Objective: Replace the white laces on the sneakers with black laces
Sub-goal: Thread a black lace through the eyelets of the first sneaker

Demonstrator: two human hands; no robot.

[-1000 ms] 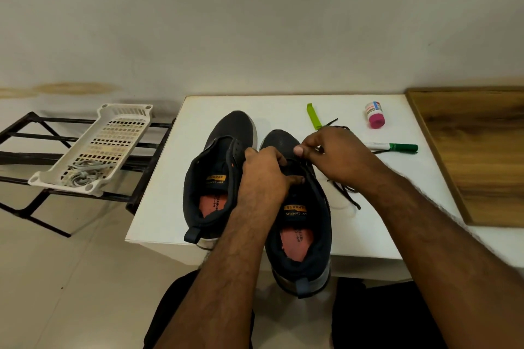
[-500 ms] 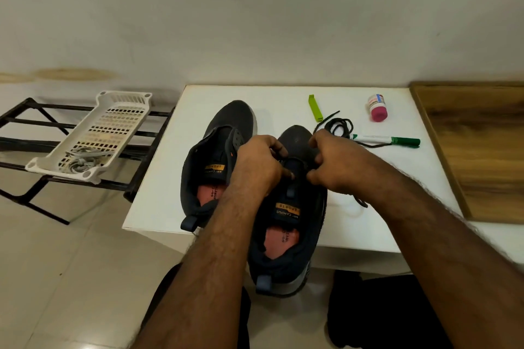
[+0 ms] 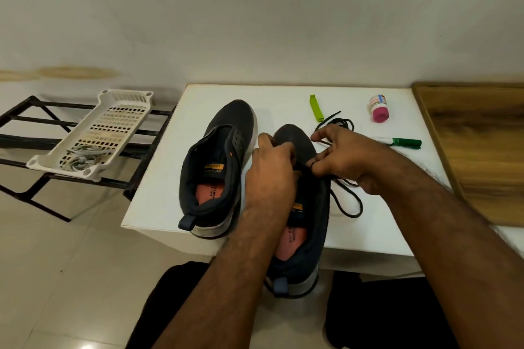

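- I had two dark sneakers on the white table [image 3: 158,187], side by side.
- The left sneaker [image 3: 218,167] lay flat on the table. Its toe pointed away from me and a little to the right, toward the wall. Its heel sat near the table's front edge. It had no lace in it that I could see.
- The right sneaker [image 3: 304,238] ran long from me toward the wall too. Its toe was on the table and pointed away from me. Its heel hung out past the front edge, close to my lap.
- My left hand [image 3: 272,170] was on the front part of the right sneaker. My fingers were curled around it near the lace holes and held it.
- My right hand [image 3: 346,159] was just beside the right side of that shoe. My thumb and first finger were pinched on the black lace [image 3: 348,201] near the lace holes.
- The lace made a loop on the table to the right of the shoe. More black lace lay in a small pile behind my right hand.
- A green clip [image 3: 315,108], a small bottle with a pink cap [image 3: 379,108] and a green marker [image 3: 402,142] lay farther back on the table.
- A white basket [image 3: 93,133] sat on a black rack [image 3: 22,139] to the left. White laces [image 3: 80,160] lay inside the basket.
- A wooden board [image 3: 476,150] was on the right.
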